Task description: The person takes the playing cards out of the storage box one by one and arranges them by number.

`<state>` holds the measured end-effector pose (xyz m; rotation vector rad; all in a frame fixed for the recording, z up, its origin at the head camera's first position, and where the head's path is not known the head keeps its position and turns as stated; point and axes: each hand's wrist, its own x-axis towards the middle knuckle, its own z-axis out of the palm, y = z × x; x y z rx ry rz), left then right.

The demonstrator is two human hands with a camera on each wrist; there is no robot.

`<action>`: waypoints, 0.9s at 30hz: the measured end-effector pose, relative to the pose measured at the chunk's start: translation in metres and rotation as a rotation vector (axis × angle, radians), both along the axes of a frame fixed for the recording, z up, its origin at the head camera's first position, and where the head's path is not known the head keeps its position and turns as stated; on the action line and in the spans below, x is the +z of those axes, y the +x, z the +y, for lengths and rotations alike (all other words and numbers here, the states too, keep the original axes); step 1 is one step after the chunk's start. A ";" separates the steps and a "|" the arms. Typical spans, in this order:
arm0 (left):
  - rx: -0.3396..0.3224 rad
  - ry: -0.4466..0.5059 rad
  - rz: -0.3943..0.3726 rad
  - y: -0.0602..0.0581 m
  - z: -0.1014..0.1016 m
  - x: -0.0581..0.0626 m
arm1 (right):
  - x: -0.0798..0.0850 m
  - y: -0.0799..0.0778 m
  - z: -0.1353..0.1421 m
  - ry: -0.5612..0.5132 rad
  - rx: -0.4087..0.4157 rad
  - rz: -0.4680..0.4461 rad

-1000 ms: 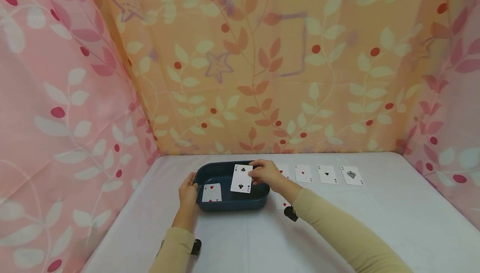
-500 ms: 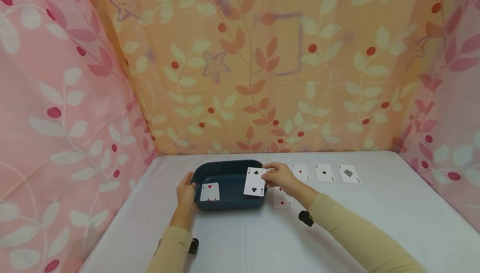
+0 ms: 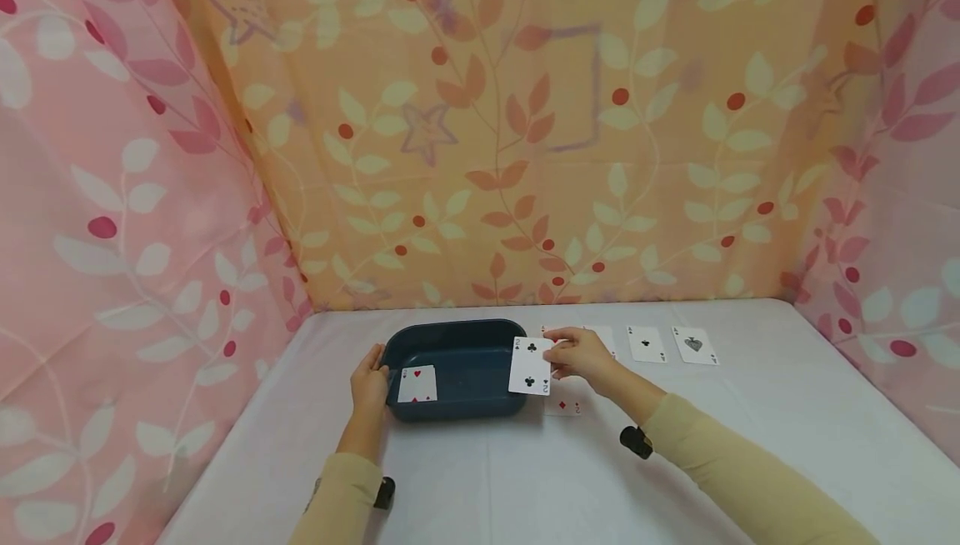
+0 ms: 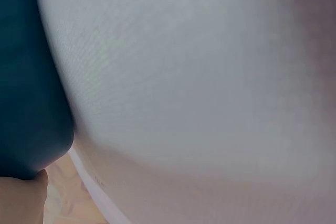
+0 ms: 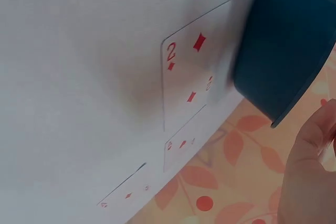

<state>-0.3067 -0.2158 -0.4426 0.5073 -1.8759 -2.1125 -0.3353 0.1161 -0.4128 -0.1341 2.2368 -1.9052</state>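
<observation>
My left hand grips the left end of a dark blue rectangular tub, thumb at the rim. In the left wrist view only part of that hand shows, against the tub wall. Inside the tub, at its left, lies a red heart playing card. My right hand pinches the two of clubs by its right edge, face up, over the tub's right rim. Below it on the table, the two of diamonds is partly covered in the head view.
Along the back right of the white-covered table lie a card with a club and one with a large spade. A diamond card is half behind my right hand. Patterned cloth encloses the table.
My right hand has carried the two of clubs rightward, from above the tub's inside to its right rim. My left hand has kept its grip on the tub.
</observation>
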 end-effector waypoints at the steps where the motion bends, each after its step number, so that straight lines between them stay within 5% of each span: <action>1: -0.001 -0.002 0.009 0.000 0.000 0.000 | 0.000 0.001 0.002 0.009 -0.004 0.000; 17: -0.006 -0.015 0.037 -0.003 -0.001 0.002 | -0.001 0.010 0.043 0.090 -0.003 0.018; 27: -0.012 -0.002 0.029 -0.008 -0.003 0.013 | -0.003 0.010 0.067 0.121 -0.032 0.014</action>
